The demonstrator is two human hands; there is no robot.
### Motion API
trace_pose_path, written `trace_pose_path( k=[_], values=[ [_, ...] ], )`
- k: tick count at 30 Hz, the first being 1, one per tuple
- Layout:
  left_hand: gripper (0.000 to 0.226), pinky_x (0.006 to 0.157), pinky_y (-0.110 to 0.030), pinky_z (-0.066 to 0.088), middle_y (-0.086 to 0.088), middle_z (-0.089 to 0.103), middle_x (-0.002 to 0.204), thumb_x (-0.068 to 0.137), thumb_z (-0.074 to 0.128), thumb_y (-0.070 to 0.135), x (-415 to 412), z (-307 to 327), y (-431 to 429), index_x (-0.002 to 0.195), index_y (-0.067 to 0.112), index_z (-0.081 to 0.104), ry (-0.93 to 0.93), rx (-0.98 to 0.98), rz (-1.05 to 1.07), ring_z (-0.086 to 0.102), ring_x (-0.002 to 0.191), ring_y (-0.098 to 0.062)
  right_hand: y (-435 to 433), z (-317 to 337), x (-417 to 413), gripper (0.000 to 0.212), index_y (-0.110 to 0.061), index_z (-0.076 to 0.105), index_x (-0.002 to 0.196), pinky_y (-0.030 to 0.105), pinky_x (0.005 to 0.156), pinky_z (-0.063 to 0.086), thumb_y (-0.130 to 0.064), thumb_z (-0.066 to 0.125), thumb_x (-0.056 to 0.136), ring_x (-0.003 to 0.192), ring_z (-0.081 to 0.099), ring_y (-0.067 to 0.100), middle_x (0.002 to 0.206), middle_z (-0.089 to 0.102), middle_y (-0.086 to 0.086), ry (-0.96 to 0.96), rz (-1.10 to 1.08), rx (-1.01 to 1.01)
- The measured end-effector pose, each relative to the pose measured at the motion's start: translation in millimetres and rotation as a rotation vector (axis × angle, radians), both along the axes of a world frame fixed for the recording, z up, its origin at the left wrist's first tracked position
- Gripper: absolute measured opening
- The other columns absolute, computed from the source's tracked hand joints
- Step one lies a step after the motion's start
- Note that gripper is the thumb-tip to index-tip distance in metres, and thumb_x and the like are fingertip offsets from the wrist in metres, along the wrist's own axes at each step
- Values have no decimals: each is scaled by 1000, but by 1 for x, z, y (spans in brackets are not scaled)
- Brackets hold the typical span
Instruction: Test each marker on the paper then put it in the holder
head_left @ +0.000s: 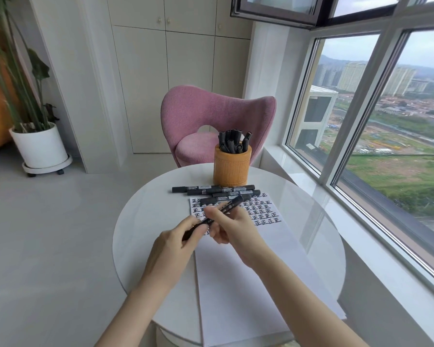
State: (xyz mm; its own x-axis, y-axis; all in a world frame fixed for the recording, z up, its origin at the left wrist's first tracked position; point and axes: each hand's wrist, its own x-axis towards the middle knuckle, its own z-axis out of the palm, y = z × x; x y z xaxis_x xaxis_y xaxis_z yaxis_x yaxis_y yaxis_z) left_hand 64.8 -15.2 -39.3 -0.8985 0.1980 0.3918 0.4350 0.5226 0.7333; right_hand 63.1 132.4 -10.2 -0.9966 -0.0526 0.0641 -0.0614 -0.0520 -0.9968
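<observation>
We hold one marker point(234, 202) above the paper point(236, 271).
Left hand point(177, 237) and right hand point(232, 227) grip its ends, probably to uncap it.

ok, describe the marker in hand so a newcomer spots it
On the round white table lies a paper. Over it the left hand and right hand hold one black marker. The other loose markers lie flat by the holder; only this one is lifted.

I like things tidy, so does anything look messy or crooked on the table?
Nothing is spilled or broken. The paper lies slanted on the round table, its near corners poking past the edge. Loose markers lie jumbled across its top edge, in front of the holder.
</observation>
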Motion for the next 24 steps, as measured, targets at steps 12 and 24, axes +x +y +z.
trace_pose_path(
  k=[12,24],
  values=[
    [19,69,-32,39,3,54,72,85,37,43,0,-15,-26,100,37,48,-233,296,-10,44,63,-10,7,0,2,20,-6,67,103,21,43,35,-16,52,94,58,68,25,68,70,16,-62,-215,-243],
    [5,75,-25,48,2,75,81,84,69,16,8,-8,-28,88,18,67,-290,323,-126,65,74,-14,-11,-21,4,42,-12,35,50,24,45,21,-12,60,84,44,24,11,44,30,0,70,-341,287]
  ],
)
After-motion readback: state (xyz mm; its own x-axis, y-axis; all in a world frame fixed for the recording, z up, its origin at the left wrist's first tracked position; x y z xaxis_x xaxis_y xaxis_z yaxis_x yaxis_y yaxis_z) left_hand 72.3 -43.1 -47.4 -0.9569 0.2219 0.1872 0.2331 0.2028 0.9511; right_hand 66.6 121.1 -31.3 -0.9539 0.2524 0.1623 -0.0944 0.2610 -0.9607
